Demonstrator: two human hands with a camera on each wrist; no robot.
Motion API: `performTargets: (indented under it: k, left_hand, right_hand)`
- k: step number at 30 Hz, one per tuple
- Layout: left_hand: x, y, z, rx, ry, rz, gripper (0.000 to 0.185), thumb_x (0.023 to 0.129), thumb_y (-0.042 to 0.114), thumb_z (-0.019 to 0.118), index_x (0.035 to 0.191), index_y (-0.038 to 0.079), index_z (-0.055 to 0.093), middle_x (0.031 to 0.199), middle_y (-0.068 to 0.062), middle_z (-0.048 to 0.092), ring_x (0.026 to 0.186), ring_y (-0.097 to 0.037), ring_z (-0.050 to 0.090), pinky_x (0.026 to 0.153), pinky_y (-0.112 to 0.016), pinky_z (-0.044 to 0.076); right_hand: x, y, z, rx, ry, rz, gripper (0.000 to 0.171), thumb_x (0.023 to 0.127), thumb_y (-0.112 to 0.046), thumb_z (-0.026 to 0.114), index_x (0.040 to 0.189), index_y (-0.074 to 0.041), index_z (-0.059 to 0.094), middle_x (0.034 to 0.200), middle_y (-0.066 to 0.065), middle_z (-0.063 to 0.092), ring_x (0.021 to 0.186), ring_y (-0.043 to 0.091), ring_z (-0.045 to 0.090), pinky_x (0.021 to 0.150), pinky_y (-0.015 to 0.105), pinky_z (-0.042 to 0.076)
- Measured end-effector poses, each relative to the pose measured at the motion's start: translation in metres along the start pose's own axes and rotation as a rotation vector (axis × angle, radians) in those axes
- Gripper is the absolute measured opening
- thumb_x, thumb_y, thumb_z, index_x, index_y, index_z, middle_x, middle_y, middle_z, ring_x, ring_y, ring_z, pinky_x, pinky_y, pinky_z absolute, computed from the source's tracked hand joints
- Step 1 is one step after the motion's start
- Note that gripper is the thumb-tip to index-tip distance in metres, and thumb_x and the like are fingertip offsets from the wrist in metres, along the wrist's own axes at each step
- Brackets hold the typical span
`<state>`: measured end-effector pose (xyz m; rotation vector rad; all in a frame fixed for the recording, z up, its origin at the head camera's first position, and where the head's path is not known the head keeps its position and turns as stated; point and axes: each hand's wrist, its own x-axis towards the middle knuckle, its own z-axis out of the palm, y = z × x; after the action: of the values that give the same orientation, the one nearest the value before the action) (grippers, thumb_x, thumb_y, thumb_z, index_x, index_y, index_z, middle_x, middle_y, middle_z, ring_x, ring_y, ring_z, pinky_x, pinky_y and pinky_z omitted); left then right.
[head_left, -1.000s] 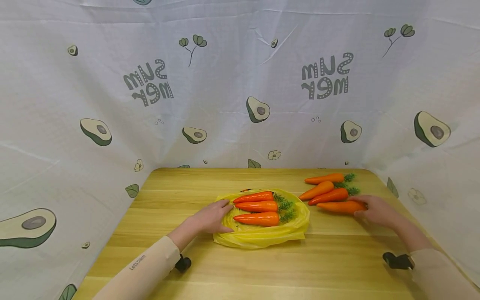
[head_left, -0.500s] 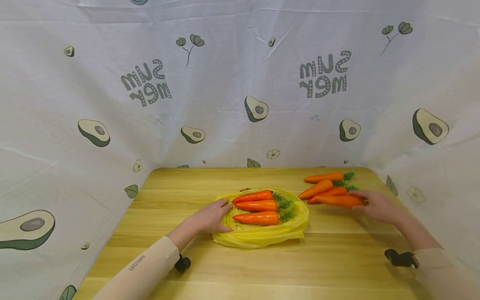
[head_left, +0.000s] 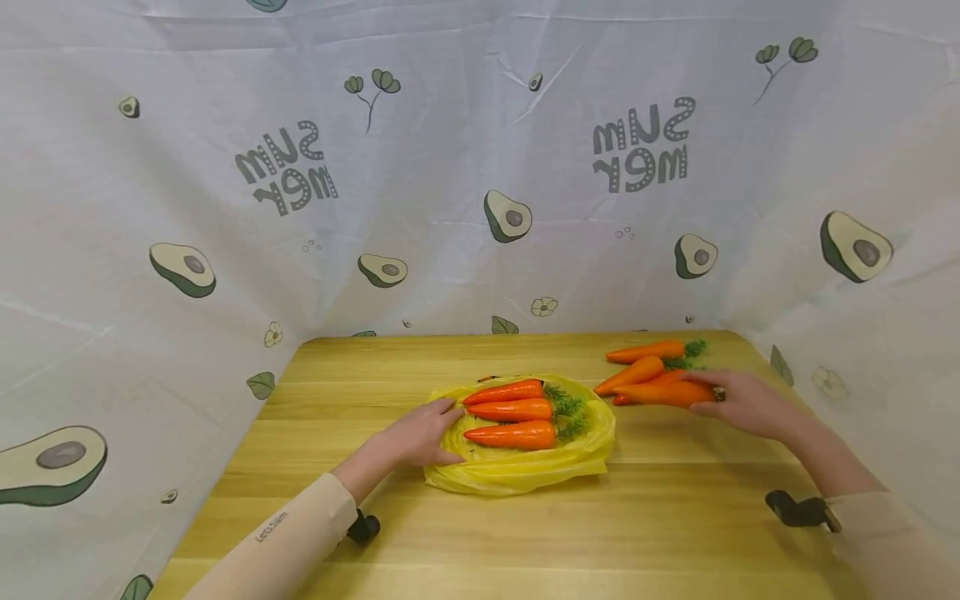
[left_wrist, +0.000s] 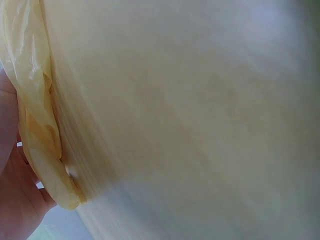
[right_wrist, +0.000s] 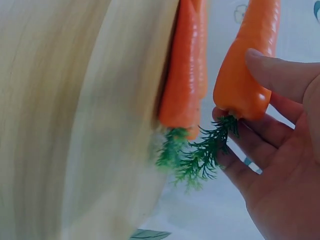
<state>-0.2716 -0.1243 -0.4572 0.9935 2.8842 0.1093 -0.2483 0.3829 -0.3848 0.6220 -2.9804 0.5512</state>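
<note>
My right hand pinches an orange carrot near its thick end. In the right wrist view the thumb lies on one side of this carrot and the fingers behind it, its green leafy top hanging by them. The held carrot overlaps other carrots at the table's right. A yellow plastic bag sits mid-table with its mouth spread, three carrots lying in it, tips pointing left. My left hand grips the bag's left rim; in the left wrist view its fingers lie behind the yellow plastic.
The light wooden table runs back to a white curtain printed with avocados, which also hangs at both sides. One more carrot lies near the back right edge. Black wrist cameras sit under the forearms.
The right hand has lifted its carrot slightly and moved it back and a little left, over the neighbouring carrot. My left hand and the bag have stayed in place.
</note>
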Motion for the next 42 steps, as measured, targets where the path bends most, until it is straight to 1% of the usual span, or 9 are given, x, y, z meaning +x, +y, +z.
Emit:
performTargets:
  k: [3,6,10,16,19,23,34,39,42]
  left_hand:
    - [0.0,-0.001,0.0,0.006,0.004,0.0,0.086,0.087,0.06,0.07,0.15,0.007,0.046,0.158,-0.02,0.038,0.141,-0.036,0.045,0.116,-0.045,0.039]
    - [0.0,-0.001,0.0,0.011,0.009,0.003,0.086,0.087,0.06,0.07,0.15,0.006,0.047,0.157,-0.02,0.038,0.141,-0.036,0.045,0.116,-0.045,0.039]
    - [0.0,-0.001,-0.001,0.009,0.004,0.004,0.086,0.087,0.06,0.07,0.15,0.007,0.047,0.158,-0.02,0.038,0.141,-0.036,0.044,0.115,-0.045,0.039]
    - [0.0,0.0,0.001,0.007,0.003,0.009,0.084,0.087,0.058,0.071,0.15,0.007,0.047,0.157,-0.02,0.039,0.141,-0.036,0.045,0.115,-0.046,0.04]
    - [0.0,-0.001,0.001,0.008,0.0,0.009,0.084,0.087,0.059,0.07,0.15,0.008,0.047,0.157,-0.02,0.039,0.141,-0.036,0.045,0.115,-0.045,0.04]
    - [0.001,-0.001,0.0,0.002,-0.015,0.005,0.085,0.088,0.061,0.068,0.152,0.01,0.045,0.158,-0.02,0.038,0.142,-0.036,0.044,0.116,-0.046,0.039]
    - [0.0,-0.001,-0.002,-0.071,-0.106,-0.048,0.087,0.088,0.064,0.064,0.158,0.019,0.036,0.164,-0.016,0.028,0.147,-0.036,0.037,0.118,-0.05,0.035]
    - [0.0,0.0,-0.004,-0.135,-0.133,-0.076,0.091,0.089,0.075,0.054,0.159,0.021,0.034,0.166,-0.014,0.023,0.149,-0.037,0.032,0.119,-0.052,0.033]
    - [-0.001,0.0,-0.006,-0.18,-0.141,-0.088,0.095,0.087,0.079,0.052,0.159,0.021,0.033,0.167,-0.014,0.021,0.15,-0.037,0.03,0.119,-0.054,0.031]
  right_hand:
    - [0.002,-0.009,-0.004,-0.024,0.014,-0.032,0.05,0.087,-0.023,0.079,0.132,-0.007,0.066,0.13,0.019,0.066,0.109,0.034,0.062,0.087,0.055,0.053]
    - [0.003,-0.016,-0.007,-0.051,0.025,-0.052,0.048,0.086,-0.022,0.08,0.13,-0.007,0.068,0.13,0.017,0.067,0.109,0.033,0.062,0.087,0.053,0.053]
    - [0.004,-0.024,-0.01,-0.057,0.0,-0.042,0.051,0.089,-0.023,0.077,0.132,-0.001,0.065,0.127,0.024,0.066,0.107,0.038,0.062,0.086,0.058,0.052]
    - [0.007,-0.039,-0.01,-0.066,-0.01,-0.038,0.051,0.09,-0.024,0.076,0.134,-0.001,0.063,0.126,0.023,0.066,0.106,0.037,0.063,0.087,0.059,0.051]
    - [0.008,-0.045,-0.01,-0.068,-0.018,-0.042,0.053,0.089,-0.027,0.077,0.133,0.0,0.063,0.124,0.024,0.067,0.103,0.037,0.063,0.085,0.058,0.052]
    - [0.011,-0.053,-0.01,-0.065,-0.026,-0.04,0.053,0.089,-0.029,0.077,0.132,-0.001,0.064,0.118,0.02,0.069,0.092,0.03,0.061,0.078,0.05,0.052]
    - [0.019,-0.073,-0.005,-0.082,0.013,-0.111,0.047,0.089,-0.029,0.078,0.131,-0.011,0.066,0.121,0.012,0.07,0.081,0.017,0.055,0.074,0.04,0.049]
    - [0.022,-0.083,-0.003,-0.049,-0.005,-0.137,0.046,0.089,-0.024,0.078,0.13,-0.007,0.067,0.125,0.013,0.068,0.087,0.017,0.057,0.076,0.04,0.048]
    - [0.024,-0.088,-0.002,-0.021,-0.021,-0.151,0.046,0.089,-0.022,0.078,0.131,-0.007,0.067,0.126,0.013,0.067,0.088,0.017,0.056,0.076,0.037,0.047]
